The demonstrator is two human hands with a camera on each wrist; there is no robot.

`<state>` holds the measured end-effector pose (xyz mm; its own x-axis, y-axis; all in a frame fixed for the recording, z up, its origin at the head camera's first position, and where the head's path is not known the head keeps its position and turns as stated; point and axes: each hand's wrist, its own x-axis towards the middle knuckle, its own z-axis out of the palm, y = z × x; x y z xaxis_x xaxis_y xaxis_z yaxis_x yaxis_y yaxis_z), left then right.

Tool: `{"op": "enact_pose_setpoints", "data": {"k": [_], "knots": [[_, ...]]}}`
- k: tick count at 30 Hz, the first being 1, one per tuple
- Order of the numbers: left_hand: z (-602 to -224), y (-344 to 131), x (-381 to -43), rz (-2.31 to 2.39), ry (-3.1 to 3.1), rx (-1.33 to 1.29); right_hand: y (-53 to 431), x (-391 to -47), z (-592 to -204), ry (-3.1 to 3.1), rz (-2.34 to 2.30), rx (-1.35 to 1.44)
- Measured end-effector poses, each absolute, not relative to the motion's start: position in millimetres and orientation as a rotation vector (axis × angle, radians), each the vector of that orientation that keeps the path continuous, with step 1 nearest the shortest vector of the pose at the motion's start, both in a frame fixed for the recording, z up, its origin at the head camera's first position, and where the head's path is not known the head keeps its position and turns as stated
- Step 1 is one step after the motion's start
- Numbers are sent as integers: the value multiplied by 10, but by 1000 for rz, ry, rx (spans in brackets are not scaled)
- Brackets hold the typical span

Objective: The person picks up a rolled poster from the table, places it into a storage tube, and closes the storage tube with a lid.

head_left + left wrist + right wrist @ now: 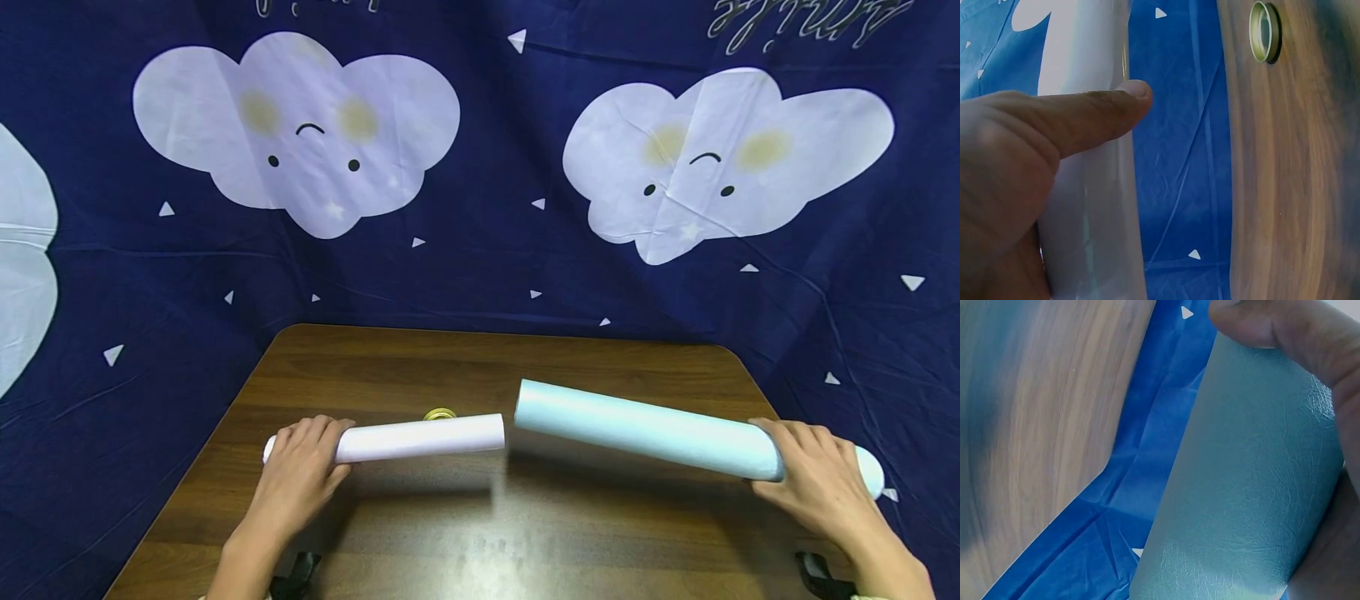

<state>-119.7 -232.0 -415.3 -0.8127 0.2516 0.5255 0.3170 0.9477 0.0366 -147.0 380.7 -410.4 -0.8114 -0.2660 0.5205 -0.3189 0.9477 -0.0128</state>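
Bare tabletop (480,533) near the body; brass ring (439,414) behind white roll (420,437); slim gap before blue roll (645,429)

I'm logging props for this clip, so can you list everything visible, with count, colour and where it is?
White roll: 1, white to pale lilac, held above the left half of the table, pointing toward the middle.
Light blue roll: 1, pale blue-green, leathery grain in the right wrist view, above the right half, its near end facing the white roll's end with a gap between.
Ring: 1, gold-coloured metal, on the table just behind the white roll.
Table: 1, dark wood grain, rounded corners.
Backdrop cloth: 1, navy with white clouds and small triangles, behind and around the table.
Left hand: 1, grips the white roll's outer end.
Right hand: 1, grips the light blue roll's outer end.
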Motion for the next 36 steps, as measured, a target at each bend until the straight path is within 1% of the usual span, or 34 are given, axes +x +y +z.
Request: {"op": "enact_pose_setpoints", "data": {"k": [24,36], "knots": [[-4082,-2345,-1252,-143,-2528,-422,3778,-1416,-4067,-2512,136,518],[-4082,-2307,-1291,-145,-2524,-440,3738,-1409,-4072,-2508,123,526]]}}
